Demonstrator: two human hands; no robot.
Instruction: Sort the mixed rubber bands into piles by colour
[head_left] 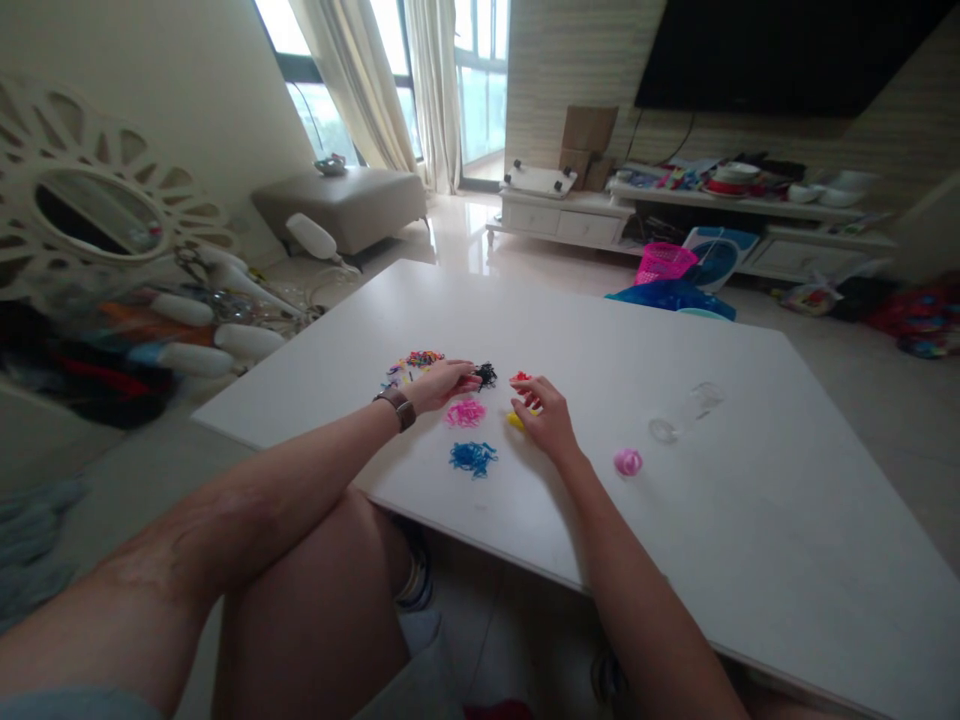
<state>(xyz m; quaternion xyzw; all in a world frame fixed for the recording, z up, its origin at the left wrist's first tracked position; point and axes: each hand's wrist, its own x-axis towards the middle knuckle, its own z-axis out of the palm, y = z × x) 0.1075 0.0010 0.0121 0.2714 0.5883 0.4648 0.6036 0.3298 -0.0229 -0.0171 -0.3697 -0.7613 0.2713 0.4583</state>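
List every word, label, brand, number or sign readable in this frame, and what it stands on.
None can be read.
Dark wall screen: any marking too small to read.
Clutter on the white cabinet: too blurred.
Clear container: no lettering visible.

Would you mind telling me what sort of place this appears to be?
It looks like a living room in a home, judging by the large wall-mounted television, the cream curtains at the windows and the low upholstered bench.
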